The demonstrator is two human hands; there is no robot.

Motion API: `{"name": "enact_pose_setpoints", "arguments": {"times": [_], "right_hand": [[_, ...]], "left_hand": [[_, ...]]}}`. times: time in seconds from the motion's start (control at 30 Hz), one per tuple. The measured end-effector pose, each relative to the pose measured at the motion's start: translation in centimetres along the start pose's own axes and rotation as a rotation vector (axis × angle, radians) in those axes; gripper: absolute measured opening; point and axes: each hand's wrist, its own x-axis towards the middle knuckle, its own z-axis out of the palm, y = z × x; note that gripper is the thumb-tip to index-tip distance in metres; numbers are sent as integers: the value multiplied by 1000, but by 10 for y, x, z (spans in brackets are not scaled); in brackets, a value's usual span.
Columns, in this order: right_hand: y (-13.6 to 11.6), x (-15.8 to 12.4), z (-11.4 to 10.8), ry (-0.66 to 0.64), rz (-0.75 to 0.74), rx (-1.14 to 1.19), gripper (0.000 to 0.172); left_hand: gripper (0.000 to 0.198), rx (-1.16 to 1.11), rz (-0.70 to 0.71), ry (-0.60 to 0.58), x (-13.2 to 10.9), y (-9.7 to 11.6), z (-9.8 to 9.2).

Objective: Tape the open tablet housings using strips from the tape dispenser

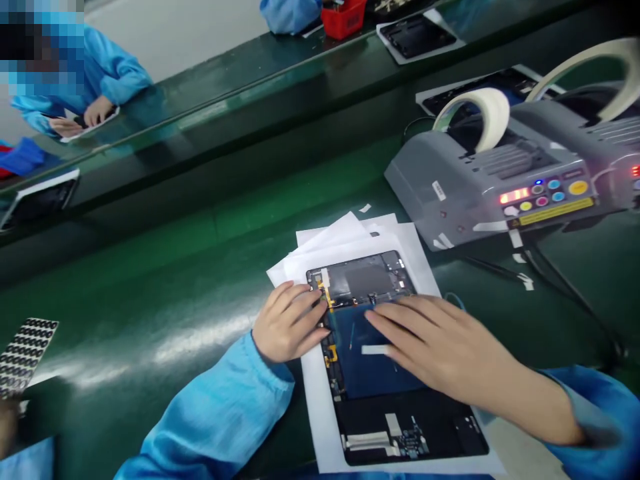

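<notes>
An opened tablet [360, 417] lies on white sheets of paper [314, 413], its inside parts showing. A dark blue battery [350, 380] fills its middle, with a short white strip [374, 349] on it. My left hand [290, 323] rests on the tablet's left edge near the top, fingers stretched out beside the orange flex cable [328, 293]. Across the battery's right side reaches my right hand [435, 340], fingers extended with the tips on or just above the battery's upper part. The palm side of my right hand is hidden. No held thing shows in either hand.
Grey tape dispensers [450, 180] with white tape rolls stand at the right; a black cable [575, 300] runs below. A raised shelf crosses behind, bearing another opened tablet [417, 35] and a red bin [344, 19]. A person [100, 73] works across; another's hand [6, 427] is at left near a patterned sheet [27, 353].
</notes>
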Motion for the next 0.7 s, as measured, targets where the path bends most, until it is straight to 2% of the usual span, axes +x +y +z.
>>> {"name": "enact_pose_setpoints", "arguments": {"times": [0.1,0.17,0.33,0.7], "right_hand": [[-19,52,6,-47,-100,-104,47],[-21,69,6,-22,-100,-145,46],[-17,72,3,-45,-86,-163,45],[-1,78,6,-102,-116,-108,49]], "left_hand": [[36,4,22,-3,-4,-1,0],[38,11,30,-6,-7,-1,1],[44,20,39,-38,-13,-1,6],[72,5,67,-219,-10,-8,8]]}}
